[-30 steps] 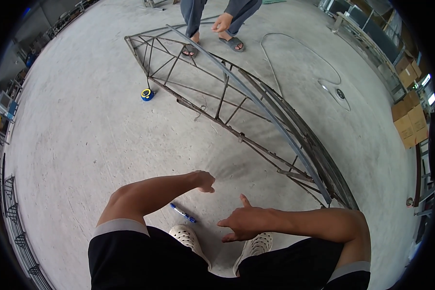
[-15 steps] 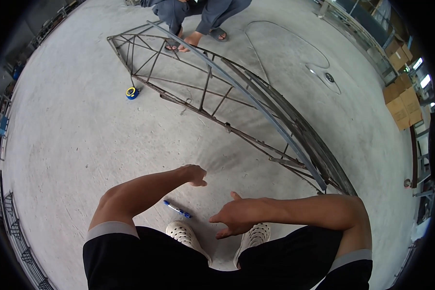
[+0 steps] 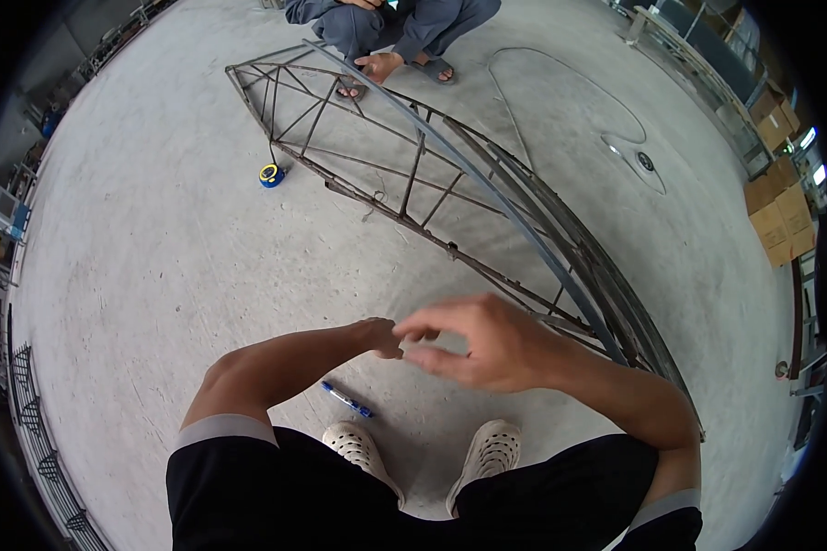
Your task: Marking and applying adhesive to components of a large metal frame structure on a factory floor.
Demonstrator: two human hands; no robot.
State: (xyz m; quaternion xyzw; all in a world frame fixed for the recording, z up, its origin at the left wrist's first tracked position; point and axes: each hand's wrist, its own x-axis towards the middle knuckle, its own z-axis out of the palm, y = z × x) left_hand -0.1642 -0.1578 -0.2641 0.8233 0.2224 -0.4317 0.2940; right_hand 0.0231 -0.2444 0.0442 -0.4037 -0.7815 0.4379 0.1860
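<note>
Head camera view: the right hand point(image 3: 492, 344) is raised over the floor, a little blurred, its thumb and fingers curved and parted with a gap between them — an empty hand. Beyond its fingertips the left hand point(image 3: 383, 338) hangs with the wrist bent, partly covered by the right; how far open it is, or whether it holds anything, I cannot tell. Just below the left forearm, a blue and white pen point(image 3: 347, 399) lies slanted on the concrete floor point(image 3: 184, 275), near the tip of the left one of two pale, holed clogs point(image 3: 352, 444).

Ahead and to the right lies a rusty metal frame point(image 3: 404, 219), a long lattice with one curved side, its near end running behind the right hand and forearm. A blue-grey bar point(image 3: 487, 186) stretches lengthwise over it. At the frame's far left corner, a blue and yellow tape measure point(image 3: 270, 175) rests on the floor, well apart from both hands.

Across the frame a co-worker crouches in grey-blue clothes, one hand point(image 3: 379, 66) lowered near the far part of the bar — whether it touches is unclear. Farther right, a pale cable point(image 3: 606, 89) loops over the floor, and cardboard boxes point(image 3: 783, 228) stand stacked near the edge of view.
</note>
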